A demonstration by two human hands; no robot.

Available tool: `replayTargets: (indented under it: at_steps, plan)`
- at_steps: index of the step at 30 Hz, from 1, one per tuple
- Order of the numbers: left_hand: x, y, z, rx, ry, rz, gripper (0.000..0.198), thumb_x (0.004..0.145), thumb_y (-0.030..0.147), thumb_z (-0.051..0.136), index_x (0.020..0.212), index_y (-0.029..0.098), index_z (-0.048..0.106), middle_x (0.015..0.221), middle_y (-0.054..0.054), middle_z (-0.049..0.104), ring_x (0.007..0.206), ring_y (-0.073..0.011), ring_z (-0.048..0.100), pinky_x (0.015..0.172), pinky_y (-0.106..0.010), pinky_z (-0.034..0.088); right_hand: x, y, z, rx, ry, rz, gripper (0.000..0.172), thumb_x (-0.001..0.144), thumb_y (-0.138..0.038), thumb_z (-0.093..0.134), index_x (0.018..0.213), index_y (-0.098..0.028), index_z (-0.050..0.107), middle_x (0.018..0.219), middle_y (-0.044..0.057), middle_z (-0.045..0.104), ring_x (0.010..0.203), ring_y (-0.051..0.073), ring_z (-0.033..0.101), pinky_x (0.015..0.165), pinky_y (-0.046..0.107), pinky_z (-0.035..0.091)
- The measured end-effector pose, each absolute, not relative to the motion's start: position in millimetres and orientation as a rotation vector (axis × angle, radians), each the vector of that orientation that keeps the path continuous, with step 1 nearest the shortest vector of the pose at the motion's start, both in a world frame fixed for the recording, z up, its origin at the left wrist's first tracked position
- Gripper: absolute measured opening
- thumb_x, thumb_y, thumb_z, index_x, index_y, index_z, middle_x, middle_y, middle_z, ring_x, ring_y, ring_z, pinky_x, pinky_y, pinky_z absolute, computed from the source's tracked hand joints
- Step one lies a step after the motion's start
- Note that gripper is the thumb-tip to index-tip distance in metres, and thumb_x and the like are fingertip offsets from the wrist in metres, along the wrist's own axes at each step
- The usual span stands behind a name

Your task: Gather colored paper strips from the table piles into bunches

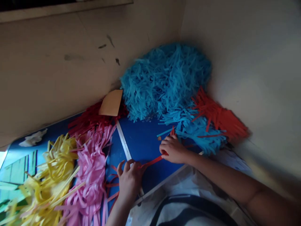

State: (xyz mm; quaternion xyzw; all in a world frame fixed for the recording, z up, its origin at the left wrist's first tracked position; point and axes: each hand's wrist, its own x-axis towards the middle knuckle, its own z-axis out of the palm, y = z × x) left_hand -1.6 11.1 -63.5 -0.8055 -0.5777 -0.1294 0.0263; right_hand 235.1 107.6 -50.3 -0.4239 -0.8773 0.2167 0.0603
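Closely bent over a blue surface point(138, 135), a person stretches a red paper strip point(152, 162) between two bare hands, the strip slanting upward from left to right just above the near edge. The left hand point(129, 178) comes up from the bottom with its back to the camera, fingers curled and nearly closed on the strip's lower end, loose red tails fanning out beside it. The right hand point(173, 149), its forearm reaching in from the lower right across the surface's edge, is bent inward with fingers folded over the other end; a red tip pokes out beyond the knuckles. Crowding the right hand's far side is a small blue fringe pile point(202, 133), overlapped by orange-red fringe point(221, 121) against the wall point(254, 78). A large blue fringed heap point(166, 75) fills the corner behind. Left of the left hand lie pink streamers point(91, 169), yellow streamers point(58, 175) and green pieces point(17, 171), with a crumpled white scrap point(34, 138) beyond. A tan card point(111, 103) rests on dark red fringe point(88, 117) near the wall.
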Motion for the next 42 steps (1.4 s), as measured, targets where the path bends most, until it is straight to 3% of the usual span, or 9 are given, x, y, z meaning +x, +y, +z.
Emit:
replayTargets:
  at_steps: [8, 11, 17, 21, 24, 28, 35, 39, 42]
  plan:
    - [2.3, 5.7, -58.7, -2.522, -1.698, -0.346, 0.032, 0.089, 0.014, 0.059, 0.104, 0.04, 0.072, 0.091, 0.002, 0.075, 0.099, -0.0251, 0.06, 0.102, -0.05, 0.025, 232.3, 102.6, -49.8, -1.25, -2.67, 0.53, 0.012, 0.078, -0.023, 0.073, 0.073, -0.021, 0.062, 0.085, 0.0, 0.067, 0.093, 0.02, 0.052, 0.087, 0.038, 0.027]
    - [2.4, 6.2, -55.7, -2.532, -1.697, -0.328, 0.033, 0.089, 0.012, 0.057, 0.103, 0.039, 0.072, 0.089, 0.002, 0.074, 0.099, -0.0259, 0.06, 0.101, -0.05, 0.026, 226.6, 93.3, -48.0, -1.157, -2.689, 0.375, 0.003, 0.083, -0.02, 0.068, 0.082, -0.022, 0.066, 0.095, 0.003, 0.068, 0.098, 0.022, 0.05, 0.09, 0.042, 0.026]
    - [5.5, 9.1, -52.0, -2.547, -1.702, -0.281, 0.035, 0.089, 0.012, 0.058, 0.105, 0.04, 0.071, 0.09, 0.001, 0.074, 0.1, -0.0272, 0.059, 0.102, -0.052, 0.026, 206.2, 72.5, -65.9, -0.818, -2.768, 0.111, 0.02, 0.096, -0.019, 0.055, 0.079, -0.02, 0.066, 0.079, 0.001, 0.067, 0.09, 0.021, 0.049, 0.087, 0.043, 0.027]
    - [13.3, 10.5, -52.6, -2.522, -1.754, -0.366, 0.025, 0.088, 0.017, 0.059, 0.098, 0.034, 0.073, 0.092, 0.001, 0.075, 0.102, -0.0266, 0.06, 0.105, -0.053, 0.024, 202.7, 84.8, -75.3, -0.601, -2.824, -0.043, 0.023, 0.096, -0.013, 0.048, 0.081, -0.015, 0.065, 0.084, 0.005, 0.066, 0.092, 0.022, 0.049, 0.088, 0.042, 0.028]
    - [17.8, 12.1, -55.6, -2.48, -1.782, -0.442, 0.015, 0.088, 0.021, 0.061, 0.091, 0.028, 0.073, 0.089, 0.0, 0.075, 0.101, -0.0262, 0.061, 0.106, -0.052, 0.024, 200.9, 95.4, -73.5, -0.62, -2.853, 0.029, 0.022, 0.096, -0.019, 0.051, 0.081, -0.016, 0.066, 0.085, 0.006, 0.066, 0.09, 0.022, 0.049, 0.088, 0.043, 0.03]
    - [18.2, 12.9, -62.1, -2.432, -1.756, -0.482, 0.017, 0.091, 0.018, 0.058, 0.084, 0.026, 0.072, 0.085, 0.002, 0.076, 0.099, -0.0239, 0.062, 0.104, -0.048, 0.025, 196.4, 94.4, -71.7, -0.714, -2.807, 0.128, 0.014, 0.092, -0.028, 0.059, 0.086, -0.018, 0.066, 0.093, 0.005, 0.068, 0.097, 0.023, 0.049, 0.09, 0.045, 0.029]
    - [12.7, -0.1, -75.9, -2.372, -1.721, -0.543, 0.018, 0.09, 0.016, 0.057, 0.089, 0.028, 0.071, 0.087, 0.002, 0.076, 0.098, -0.0228, 0.062, 0.103, -0.046, 0.025, 215.8, 86.0, -87.2, -0.627, -2.672, -0.054, 0.021, 0.098, -0.016, 0.05, 0.084, -0.019, 0.065, 0.086, 0.002, 0.068, 0.096, 0.02, 0.049, 0.089, 0.041, 0.027]
    - [3.4, -11.5, -80.3, -2.388, -1.814, -0.54, 0.026, 0.088, 0.011, 0.057, 0.098, 0.032, 0.071, 0.091, 0.002, 0.076, 0.099, -0.0254, 0.061, 0.101, -0.048, 0.026, 242.8, 95.6, -94.4, -0.707, -2.484, 0.145, 0.019, 0.096, -0.021, 0.059, 0.081, -0.024, 0.07, 0.084, -0.002, 0.07, 0.092, 0.016, 0.052, 0.089, 0.04, 0.025]
    - [0.2, -12.9, -78.4, -2.375, -1.858, -0.527, 0.025, 0.09, 0.015, 0.056, 0.096, 0.034, 0.071, 0.09, 0.003, 0.076, 0.097, -0.0265, 0.061, 0.097, -0.049, 0.028, 253.8, 103.8, -96.9, -0.775, -2.408, 0.356, 0.015, 0.084, -0.029, 0.075, 0.071, -0.025, 0.07, 0.086, -0.003, 0.071, 0.094, 0.018, 0.054, 0.086, 0.038, 0.026]
